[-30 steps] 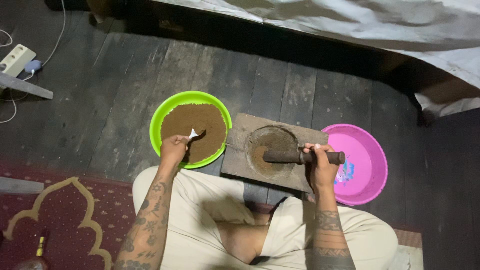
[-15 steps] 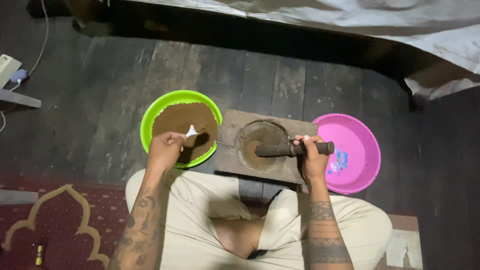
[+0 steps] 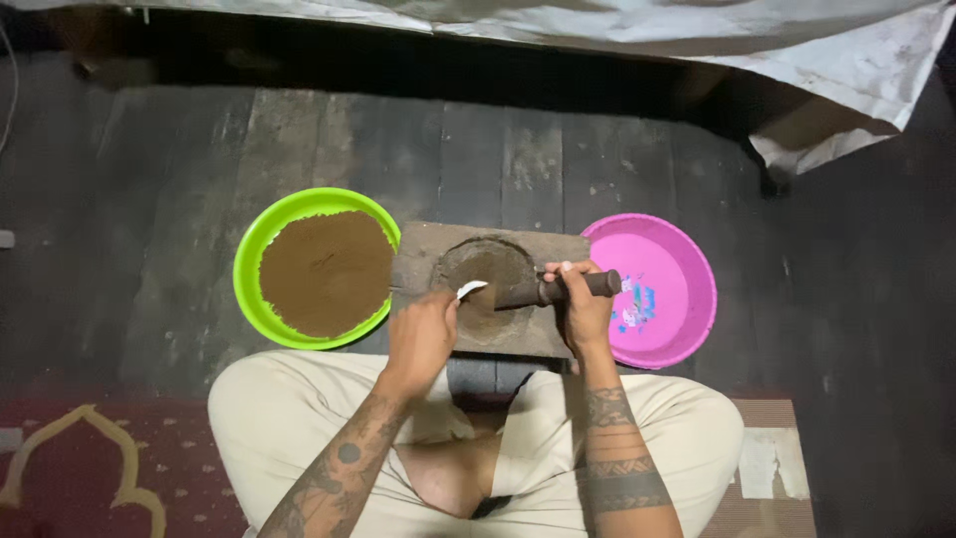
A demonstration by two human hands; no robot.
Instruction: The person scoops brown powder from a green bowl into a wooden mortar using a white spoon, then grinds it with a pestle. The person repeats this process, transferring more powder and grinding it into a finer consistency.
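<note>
Left hand [image 3: 420, 339] pinches a white spoon [image 3: 470, 289] over the mortar [image 3: 488, 284]; right hand [image 3: 583, 304] grips the pestle [image 3: 558, 289].

Glossy plastic bowls [image 3: 254, 261] (rough stone slab [image 3: 558, 337])

**A home floor used as a grinding spot**

We sat cross-legged on a dark, worn plank floor [image 3: 498, 149], indoors and dimly lit. A patterned red rug [image 3: 119, 468] lay at the floor's near left corner, as in a living room. Along the far edge hung a pale, stained sheet [image 3: 697, 40]. Before us were plain household wares: a green plastic bowl [image 3: 249, 259] of brown powder, a pink plastic bowl [image 3: 687, 289], and between them a stone grinding slab [image 3: 418, 249] with a dark pestle [image 3: 558, 289]. We saw no bench or counter; it looked like a home.
</note>
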